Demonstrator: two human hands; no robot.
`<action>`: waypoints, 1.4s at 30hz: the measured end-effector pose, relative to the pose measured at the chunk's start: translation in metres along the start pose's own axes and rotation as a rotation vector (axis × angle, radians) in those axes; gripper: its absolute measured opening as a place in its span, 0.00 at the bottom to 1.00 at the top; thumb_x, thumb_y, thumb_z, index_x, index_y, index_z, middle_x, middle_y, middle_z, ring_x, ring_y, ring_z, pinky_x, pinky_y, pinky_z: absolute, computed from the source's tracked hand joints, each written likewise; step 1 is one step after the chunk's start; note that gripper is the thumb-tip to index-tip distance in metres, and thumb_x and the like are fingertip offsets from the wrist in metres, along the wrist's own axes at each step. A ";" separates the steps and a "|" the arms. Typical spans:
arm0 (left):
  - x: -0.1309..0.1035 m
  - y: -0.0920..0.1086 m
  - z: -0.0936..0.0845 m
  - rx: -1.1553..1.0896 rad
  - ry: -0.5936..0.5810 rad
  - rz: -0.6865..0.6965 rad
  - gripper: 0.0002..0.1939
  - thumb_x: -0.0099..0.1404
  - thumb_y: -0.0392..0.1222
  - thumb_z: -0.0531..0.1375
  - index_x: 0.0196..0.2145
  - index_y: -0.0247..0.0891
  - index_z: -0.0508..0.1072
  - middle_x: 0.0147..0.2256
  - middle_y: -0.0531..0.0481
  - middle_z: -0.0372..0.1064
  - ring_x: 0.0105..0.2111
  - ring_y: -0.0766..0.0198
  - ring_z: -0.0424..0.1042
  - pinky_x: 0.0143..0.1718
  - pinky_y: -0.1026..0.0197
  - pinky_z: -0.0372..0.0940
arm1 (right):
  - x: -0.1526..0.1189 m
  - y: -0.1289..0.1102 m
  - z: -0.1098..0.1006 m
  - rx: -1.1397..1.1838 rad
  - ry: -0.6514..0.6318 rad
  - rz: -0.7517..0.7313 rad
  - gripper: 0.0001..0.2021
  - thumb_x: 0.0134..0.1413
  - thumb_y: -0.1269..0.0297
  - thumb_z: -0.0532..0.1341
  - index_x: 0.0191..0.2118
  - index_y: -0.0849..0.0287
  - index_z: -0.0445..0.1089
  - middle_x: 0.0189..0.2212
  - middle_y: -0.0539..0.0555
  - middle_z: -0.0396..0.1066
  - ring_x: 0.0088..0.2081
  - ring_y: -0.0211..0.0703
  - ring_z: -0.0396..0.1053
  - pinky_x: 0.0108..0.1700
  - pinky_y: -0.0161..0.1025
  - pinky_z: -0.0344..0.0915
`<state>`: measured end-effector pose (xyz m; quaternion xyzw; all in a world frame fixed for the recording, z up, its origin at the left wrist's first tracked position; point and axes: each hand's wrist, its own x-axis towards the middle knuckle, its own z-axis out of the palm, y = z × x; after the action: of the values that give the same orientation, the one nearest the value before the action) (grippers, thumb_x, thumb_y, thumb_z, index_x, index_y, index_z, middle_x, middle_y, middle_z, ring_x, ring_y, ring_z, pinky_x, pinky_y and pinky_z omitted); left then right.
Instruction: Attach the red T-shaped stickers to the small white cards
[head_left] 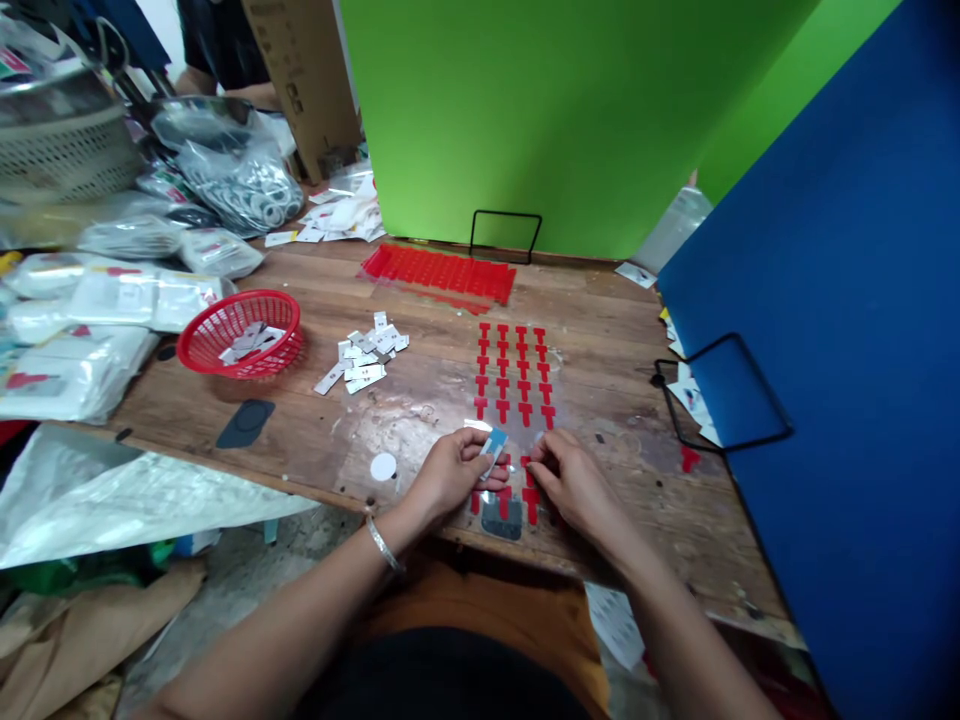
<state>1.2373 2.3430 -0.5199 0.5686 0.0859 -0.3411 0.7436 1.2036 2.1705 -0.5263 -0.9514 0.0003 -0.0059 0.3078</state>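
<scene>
My left hand (461, 468) is closed around a small blue and white packet (493, 452), held between thumb and fingers above the table. My right hand (566, 475) is pinched at the edge of a grid of red T-shaped pieces (523, 368). Its fingertips meet beside one red piece, and what they hold, if anything, is too small to make out. The red pieces lie in rows on what looks like a clear sheet. Several of them are partly hidden by my hands. A dark rounded patch (501, 518) lies at the table's front edge below my left hand.
Small white packets (367, 352) lie piled to the left, with more in a red basket (241, 335). Red strips (439, 275) lie at the back by a green panel (570, 120). A blue panel (840, 300) stands right. Bagged goods (112, 290) crowd the left; a person is behind.
</scene>
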 end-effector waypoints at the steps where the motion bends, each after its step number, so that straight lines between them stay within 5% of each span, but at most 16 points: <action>1: 0.000 0.000 0.000 0.001 -0.001 0.000 0.07 0.59 0.30 0.61 0.35 0.31 0.67 0.31 0.45 0.75 0.25 0.68 0.75 0.31 0.64 0.72 | -0.003 0.001 0.001 0.017 0.032 -0.009 0.05 0.49 0.73 0.56 0.31 0.60 0.68 0.31 0.54 0.66 0.33 0.42 0.65 0.37 0.38 0.62; 4: 0.001 -0.002 -0.002 -0.012 -0.014 0.003 0.08 0.59 0.32 0.62 0.36 0.32 0.67 0.32 0.45 0.75 0.26 0.67 0.75 0.34 0.61 0.73 | -0.010 0.001 0.006 0.067 0.115 -0.066 0.08 0.52 0.71 0.55 0.36 0.60 0.71 0.33 0.55 0.66 0.35 0.43 0.66 0.39 0.39 0.63; 11: 0.001 -0.002 -0.001 0.010 0.021 -0.010 0.06 0.60 0.30 0.61 0.35 0.31 0.66 0.32 0.44 0.75 0.26 0.67 0.75 0.32 0.63 0.72 | -0.014 -0.001 0.005 0.179 0.150 -0.065 0.06 0.51 0.69 0.56 0.26 0.58 0.68 0.28 0.53 0.66 0.33 0.43 0.65 0.37 0.39 0.62; 15: 0.001 -0.002 0.000 0.006 0.035 -0.009 0.05 0.60 0.29 0.60 0.34 0.31 0.66 0.32 0.44 0.75 0.25 0.67 0.75 0.31 0.62 0.71 | -0.016 0.006 -0.006 0.506 0.112 0.116 0.06 0.49 0.63 0.60 0.26 0.59 0.67 0.25 0.50 0.67 0.28 0.39 0.64 0.32 0.36 0.61; 21: -0.001 -0.001 -0.002 -0.049 -0.002 -0.006 0.12 0.53 0.30 0.66 0.36 0.30 0.70 0.32 0.43 0.75 0.27 0.66 0.75 0.36 0.61 0.71 | -0.018 -0.005 -0.008 0.898 0.308 0.347 0.16 0.35 0.58 0.69 0.30 0.58 0.66 0.25 0.48 0.68 0.25 0.35 0.65 0.28 0.33 0.63; 29: -0.021 0.010 0.001 -0.134 -0.038 0.004 0.16 0.51 0.25 0.63 0.39 0.31 0.71 0.36 0.45 0.76 0.29 0.66 0.76 0.36 0.63 0.70 | -0.013 -0.058 0.014 1.008 0.284 0.318 0.14 0.36 0.61 0.69 0.29 0.58 0.65 0.24 0.47 0.68 0.25 0.35 0.67 0.28 0.32 0.67; 42: -0.021 0.002 -0.004 -0.130 -0.102 0.094 0.17 0.50 0.27 0.61 0.40 0.32 0.72 0.37 0.47 0.76 0.31 0.65 0.75 0.37 0.64 0.69 | -0.017 -0.066 0.020 0.904 0.275 0.275 0.11 0.42 0.63 0.66 0.31 0.58 0.64 0.25 0.48 0.67 0.24 0.34 0.65 0.25 0.32 0.68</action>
<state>1.2237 2.3554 -0.5088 0.5045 0.0434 -0.3281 0.7975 1.1870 2.2356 -0.5036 -0.7041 0.1641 -0.0900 0.6850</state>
